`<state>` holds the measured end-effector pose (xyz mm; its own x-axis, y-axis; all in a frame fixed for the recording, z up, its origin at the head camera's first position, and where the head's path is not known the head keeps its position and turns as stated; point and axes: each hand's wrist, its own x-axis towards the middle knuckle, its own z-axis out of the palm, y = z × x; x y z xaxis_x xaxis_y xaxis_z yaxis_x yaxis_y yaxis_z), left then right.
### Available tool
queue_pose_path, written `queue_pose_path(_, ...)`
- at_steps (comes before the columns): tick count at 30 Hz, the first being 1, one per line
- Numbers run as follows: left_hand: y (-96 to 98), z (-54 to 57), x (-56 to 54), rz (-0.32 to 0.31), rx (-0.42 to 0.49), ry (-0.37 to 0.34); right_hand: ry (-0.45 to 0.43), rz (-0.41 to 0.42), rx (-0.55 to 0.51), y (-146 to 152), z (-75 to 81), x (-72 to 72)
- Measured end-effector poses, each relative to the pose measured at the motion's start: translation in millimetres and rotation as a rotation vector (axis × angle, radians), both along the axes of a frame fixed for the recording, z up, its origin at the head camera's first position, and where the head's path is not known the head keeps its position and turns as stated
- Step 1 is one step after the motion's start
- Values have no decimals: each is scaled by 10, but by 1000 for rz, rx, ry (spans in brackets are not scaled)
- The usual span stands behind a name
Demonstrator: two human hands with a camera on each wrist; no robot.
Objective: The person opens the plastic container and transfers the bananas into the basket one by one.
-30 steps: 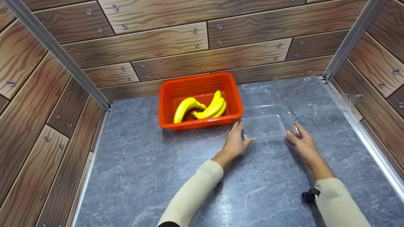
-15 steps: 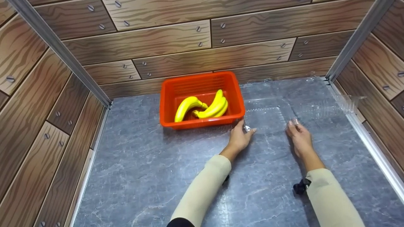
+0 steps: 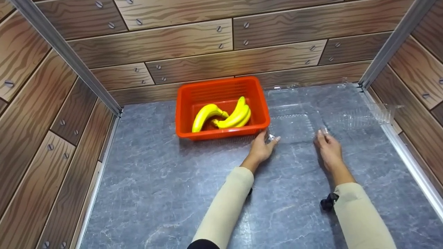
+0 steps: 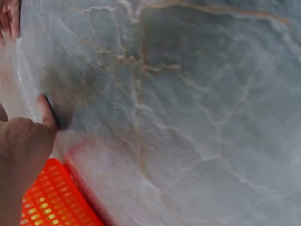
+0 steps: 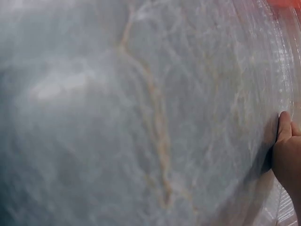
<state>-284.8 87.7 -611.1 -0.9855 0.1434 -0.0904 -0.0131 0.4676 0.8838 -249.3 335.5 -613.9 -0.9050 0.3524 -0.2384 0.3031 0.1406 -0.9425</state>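
Note:
A clear plastic container (image 3: 294, 128), hard to make out against the grey surface, lies just right of an orange-red basket (image 3: 221, 134). My left hand (image 3: 260, 149) grips its near left corner, thumb apart from the fingers, close against the basket's front right corner. At the near right corner, my right hand (image 3: 330, 150) pinches the container's edge between thumb and fingers. Inside the basket rest a single curved yellow banana (image 3: 204, 116) and a bunch of yellow bananas (image 3: 238, 116). Both wrist views show only part of each hand; the left thumb (image 4: 47, 113) lies along the clear rim.
Another clear plastic piece (image 3: 360, 116) with ribbed sides lies at the right, reaching over the metal rail (image 3: 412, 162). More clear plastic shows along the back wall (image 3: 277, 52). Wood-patterned panels (image 3: 41, 121) enclose the marbled grey surface (image 3: 155, 193).
Both hands have moved the clear container slightly away, toward the back wall, alongside the basket. The right hand has shifted a little left. Basket and bananas keep their places as the view shifts slightly.

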Motion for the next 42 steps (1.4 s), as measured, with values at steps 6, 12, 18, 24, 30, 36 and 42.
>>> queue_pose_path(6, -38, 164, 83, 34, 80, -72, 61, -37, -197, 25, 34, -7)
queue_pose_path(12, -51, 138, 94, 60, 86, -114, 95, -111, -373, -11, 101, -22)
queue_pose_path(18, -12, 93, 125, 40, -17, -114, 148, -101, -508, 81, 27, -28)
queue_pose_path(24, 3, 87, 177, -14, -94, -114, 160, -98, -607, 160, 13, -1)
queue_pose_path(30, -19, 61, 179, -59, -102, -67, 143, -156, -647, 152, 78, 12)
queue_pose_path(36, -27, -65, 115, -62, -48, -45, 172, -174, -685, 124, 44, 0)
queue_pose_path(42, -24, -132, 67, -46, -38, -32, 191, -144, -614, 92, 9, 8)
